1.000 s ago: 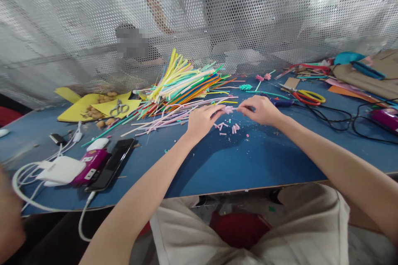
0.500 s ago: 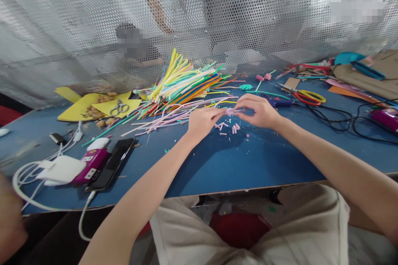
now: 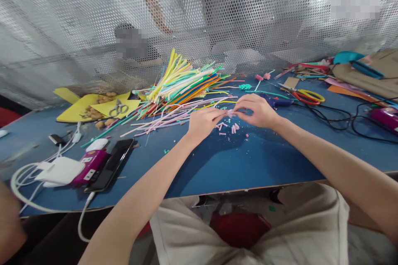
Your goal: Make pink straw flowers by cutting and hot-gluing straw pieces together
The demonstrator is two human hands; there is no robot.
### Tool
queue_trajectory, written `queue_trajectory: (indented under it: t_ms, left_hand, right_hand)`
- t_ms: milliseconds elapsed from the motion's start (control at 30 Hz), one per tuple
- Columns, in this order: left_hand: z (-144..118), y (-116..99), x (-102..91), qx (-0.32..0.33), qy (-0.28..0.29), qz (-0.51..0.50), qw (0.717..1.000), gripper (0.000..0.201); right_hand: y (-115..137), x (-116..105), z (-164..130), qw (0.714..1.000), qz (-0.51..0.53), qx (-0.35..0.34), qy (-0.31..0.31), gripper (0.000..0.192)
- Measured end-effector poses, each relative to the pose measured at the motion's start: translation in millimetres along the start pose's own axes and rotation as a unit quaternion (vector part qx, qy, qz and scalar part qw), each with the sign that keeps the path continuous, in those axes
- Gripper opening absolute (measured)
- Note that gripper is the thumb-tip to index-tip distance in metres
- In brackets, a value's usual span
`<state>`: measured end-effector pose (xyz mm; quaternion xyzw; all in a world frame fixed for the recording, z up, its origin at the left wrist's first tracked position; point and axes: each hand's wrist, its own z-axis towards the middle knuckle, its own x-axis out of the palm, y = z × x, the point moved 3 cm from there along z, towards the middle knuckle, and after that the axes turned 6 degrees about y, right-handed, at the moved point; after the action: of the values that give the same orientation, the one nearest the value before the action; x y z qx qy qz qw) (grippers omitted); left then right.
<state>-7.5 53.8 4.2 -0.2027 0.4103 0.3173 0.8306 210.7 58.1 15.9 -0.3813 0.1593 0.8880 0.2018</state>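
Between both hands is a small fuzzy lilac pipe-cleaner piece (image 3: 230, 113), raised a little over the blue table (image 3: 217, 161). My left hand (image 3: 205, 123) pinches its left side with thumb and forefinger. From the right, my right hand (image 3: 256, 111) pinches the same piece, its other fingers curled. Short cut lilac bits (image 3: 234, 128) lie scattered just below the fingers. Long lilac pipe cleaners (image 3: 161, 122) spread out to the left of my left hand. Beyond my right hand lies a dark blue glue gun (image 3: 278, 102), partly hidden by that hand.
A big heap of coloured pipe cleaners (image 3: 183, 80) lies at the back. Scissors with red and yellow handles (image 3: 311, 96) and black cable (image 3: 336, 118) are at right. A phone (image 3: 113, 163), purple power strip (image 3: 90, 165) and white charger (image 3: 60, 170) sit at left. Perforated metal mesh (image 3: 199, 16) stands behind.
Both hands stay nearly in place, still pinching the lilac piece. The fingertips of my right hand have shifted slightly closer to it.
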Motion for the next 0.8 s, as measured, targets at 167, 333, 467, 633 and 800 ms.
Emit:
queue_trajectory:
  t_ms: [167, 333, 467, 633, 800]
  left_hand:
    - [0, 0, -0.3, -0.003, 0.009, -0.004, 1.0, 0.026]
    - [0, 0, -1.1, -0.03, 0.027, -0.018, 0.999, 0.028]
    - [1, 2, -1.5, -0.057, 0.033, -0.03, 0.997, 0.028]
    - [2, 5, -1.1, -0.062, 0.027, -0.039, 0.997, 0.027]
    - [2, 5, -0.3, -0.068, 0.029, -0.032, 0.997, 0.025]
  right_hand:
    - [0, 1, 0, 1.0, 0.007, 0.013, 0.011, 0.015]
    - [0, 1, 0, 0.999, 0.009, 0.048, 0.019, 0.021]
    - [-6, 1, -1, 0.996, 0.008, 0.08, 0.031, 0.025]
    - [-14, 3, -4, 0.993, 0.01, 0.097, 0.064, 0.022]
    - [-15, 2, -4, 0.992, 0.011, 0.114, 0.062, 0.025]
